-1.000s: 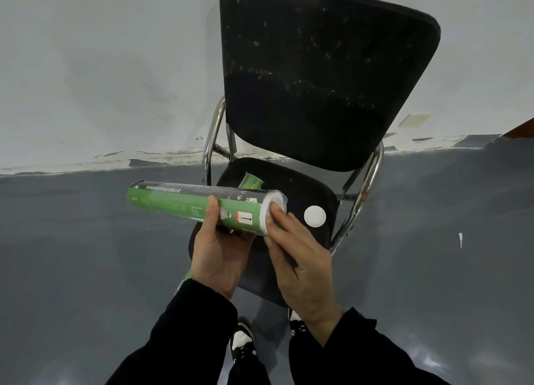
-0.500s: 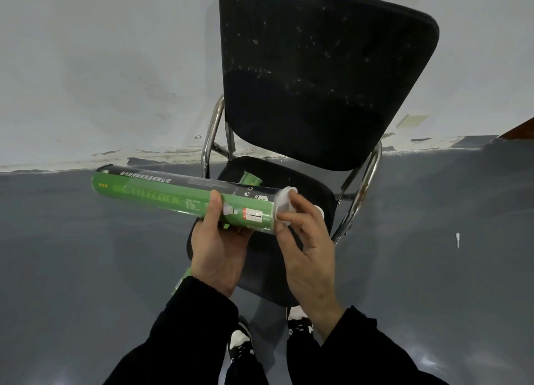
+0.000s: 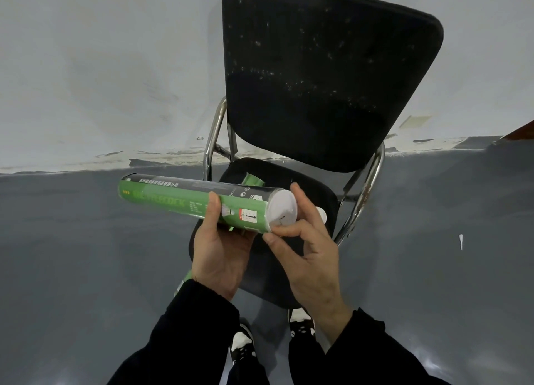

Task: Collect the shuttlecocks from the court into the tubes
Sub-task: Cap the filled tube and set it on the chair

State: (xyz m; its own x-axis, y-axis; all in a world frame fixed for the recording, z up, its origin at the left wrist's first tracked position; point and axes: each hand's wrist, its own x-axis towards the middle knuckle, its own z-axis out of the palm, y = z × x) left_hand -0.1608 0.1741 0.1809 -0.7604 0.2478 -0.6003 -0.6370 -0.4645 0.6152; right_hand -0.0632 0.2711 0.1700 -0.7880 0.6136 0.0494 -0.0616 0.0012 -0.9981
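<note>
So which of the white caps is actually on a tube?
The cap at the right hand, on the held tube. The other cap lies loose on the chair seat.

Green shuttlecock tube, lying near-horizontal (white cap on), held above the seat, lone shuttlecock on floor

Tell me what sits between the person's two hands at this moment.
In the head view, the capped end of the green tube spans the gap: the left hand grips its body, and the right hand has fingers round the white cap.
</note>
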